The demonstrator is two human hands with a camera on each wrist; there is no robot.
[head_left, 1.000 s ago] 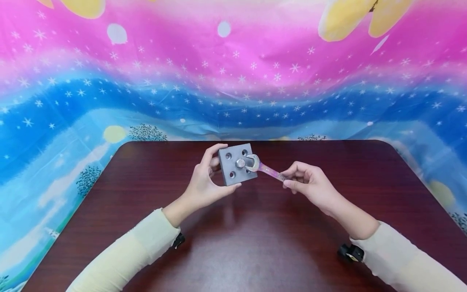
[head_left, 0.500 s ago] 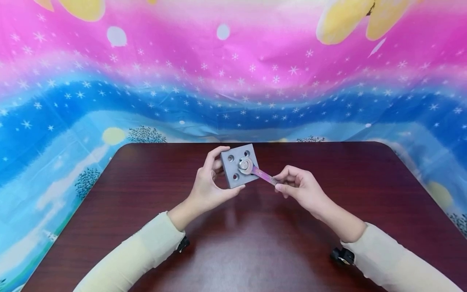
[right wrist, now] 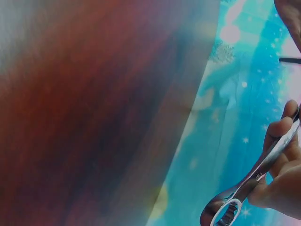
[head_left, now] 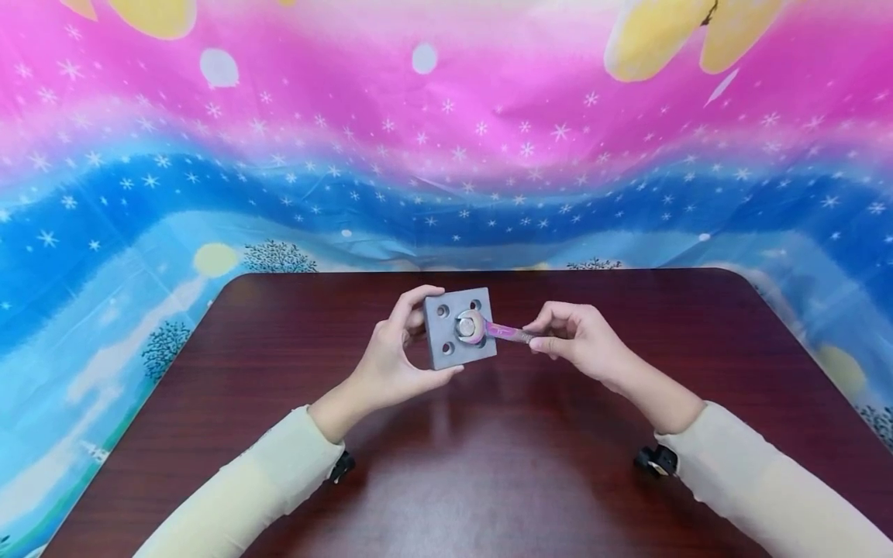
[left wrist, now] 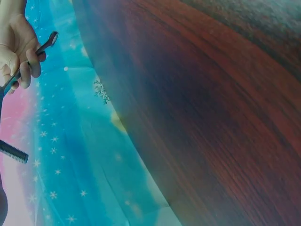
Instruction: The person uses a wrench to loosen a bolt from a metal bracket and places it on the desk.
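My left hand (head_left: 394,353) grips a square grey metal block (head_left: 438,332) by its edges, above the table. Holes sit near the block's corners, and a bolt head (head_left: 467,327) stands at its middle. In the left wrist view the bolt's threaded shank (left wrist: 14,152) sticks out behind the block. My right hand (head_left: 579,337) pinches a combination wrench (head_left: 504,332) with a purple sheen. The wrench's open end sits around the bolt head. Its ring end (right wrist: 228,214) shows in the right wrist view, past my fingers.
Under both hands lies a dark red-brown wooden table (head_left: 446,473). A pink and blue cloth (head_left: 446,170) with snowflakes hangs behind it and along its sides. Each wrist wears a small black camera, such as the right one (head_left: 657,460).
The wrench's open end has moved left onto the bolt head. Since then its handle has swung upward, nearer level, with my right hand. The block has dropped slightly in my left hand.
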